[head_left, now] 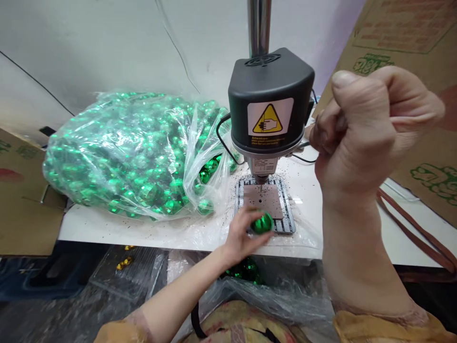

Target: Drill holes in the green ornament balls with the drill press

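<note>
My left hand (241, 238) grips a shiny green faceted ball (262, 222) between fingers and thumb, over the front edge of the drill press base (290, 224). A brown board (273, 202) with a small dark hole lies on that base, below the chuck. Dark crumbs are scattered around it. The black drill press head (271, 85) stands on a steel column and carries a yellow warning label. Beside the head, at its right, my right hand (360, 114) is closed in a fist; whatever its fingers wrap around is hidden.
A large clear plastic bag (124, 152) full of green balls lies on the white table (89, 228) at the left, its mouth toward the drill press. More green balls (246, 270) sit in plastic below the table edge. Cardboard boxes (421, 157) stand at both sides.
</note>
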### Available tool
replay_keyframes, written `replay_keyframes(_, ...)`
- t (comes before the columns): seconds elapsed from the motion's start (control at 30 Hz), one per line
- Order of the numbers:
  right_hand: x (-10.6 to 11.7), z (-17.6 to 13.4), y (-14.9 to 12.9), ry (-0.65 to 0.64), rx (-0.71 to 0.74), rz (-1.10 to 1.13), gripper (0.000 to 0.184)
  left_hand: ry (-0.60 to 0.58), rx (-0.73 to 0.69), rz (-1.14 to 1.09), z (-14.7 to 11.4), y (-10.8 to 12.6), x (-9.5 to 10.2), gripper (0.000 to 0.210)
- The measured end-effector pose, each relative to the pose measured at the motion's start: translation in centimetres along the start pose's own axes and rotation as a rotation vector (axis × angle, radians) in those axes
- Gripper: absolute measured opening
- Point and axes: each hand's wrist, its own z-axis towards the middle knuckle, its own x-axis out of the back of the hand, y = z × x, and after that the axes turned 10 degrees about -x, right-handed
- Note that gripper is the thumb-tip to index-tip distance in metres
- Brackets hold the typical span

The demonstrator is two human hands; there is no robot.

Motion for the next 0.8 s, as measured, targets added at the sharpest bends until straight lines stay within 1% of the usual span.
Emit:
replay_keyframes(0.1, 0.3, -0.2, 0.1, -0.004, 0.012, -0.013, 0.043, -0.413, -0.2, 0.032, -4.5, 1.6, 1.4, 0.026)
replay_keyframes(0.13, 0.3, -0.2, 0.1, -0.004, 0.013, -0.012, 0.042, -0.504, -0.233, 0.05, -5.9, 1.8, 1.9, 0.025)
replay_keyframes(0.17, 0.3, -0.2, 0.1, -0.004, 0.009, -0.011, 0.041, -0.551, -0.249, 0.062, -7.2, 2.0, 2.4, 0.029)
replay_keyframes(0.2, 0.3, -0.2, 0.1, -0.001, 0.003, -0.011, 0.04, -0.558, -0.257, 0.063, -8.1, 2.0, 2.9, 0.036)
replay_keyframes(0.27, 0.3, -0.2, 0.0, 0.008, -0.012, -0.015, 0.039, -0.497, -0.274, 0.055, -8.9, 1.7, 3.9, 0.048)
replay_keyframes(0.3, 0.3, -0.2, 0.0, 0.013, -0.02, -0.02, 0.038, -0.455, -0.304, 0.054, -8.6, 1.4, 4.4, 0.05)
replay_keyframes(0.33, 0.2, -0.3, -0.1, 0.014, -0.025, -0.023, 0.038, -0.406, -0.33, 0.072, -7.7, 1.0, 4.9, 0.047)
replay_keyframes(0.4, 0.2, -0.3, -0.1, 0.017, -0.026, -0.015, 0.038, -0.279, -0.319, 0.179, -4.4, -0.3, 6.0, 0.031)
replay_keyframes(0.43, 0.2, -0.3, -0.1, 0.017, -0.025, -0.012, 0.039, -0.191, -0.254, 0.266, -2.2, -1.1, 6.5, 0.025)
replay_keyframes(0.47, 0.2, -0.3, -0.1, 0.018, -0.022, -0.009, 0.04, -0.091, -0.16, 0.35, 0.4, -2.0, 7.1, 0.023)
replay_keyframes(0.5, 0.2, -0.3, -0.1, 0.02, -0.02, -0.008, 0.04, -0.015, -0.052, 0.424, 3.0, -3.0, 7.7, 0.024)
replay_keyframes(0.53, 0.2, -0.3, -0.1, 0.024, -0.022, -0.011, 0.04, 0.035, 0.05, 0.506, 5.7, -4.0, 8.2, 0.026)
replay_keyframes(0.6, 0.2, -0.4, 0.0, 0.023, -0.029, -0.017, 0.04, 0.07, 0.263, 0.646, 10.2, -5.9, 8.9, 0.023)
replay_keyframes(0.63, 0.2, -0.4, 0.0, 0.023, -0.028, -0.016, 0.04, 0.074, 0.338, 0.674, 11.9, -6.8, 9.1, 0.019)
replay_keyframes(0.67, 0.2, -0.5, 0.0, 0.023, -0.024, -0.014, 0.041, 0.072, 0.384, 0.684, 13.2, -7.5, 9.2, 0.014)
replay_keyframes(0.73, 0.1, -0.5, 0.0, 0.022, -0.016, -0.014, 0.041, 0.067, 0.415, 0.668, 14.7, -8.6, 9.3, 0.012)
replay_keyframes(0.8, 0.1, -0.6, -0.1, 0.018, -0.012, -0.014, 0.042, 0.078, 0.399, 0.632, 15.0, -9.0, 9.4, 0.018)
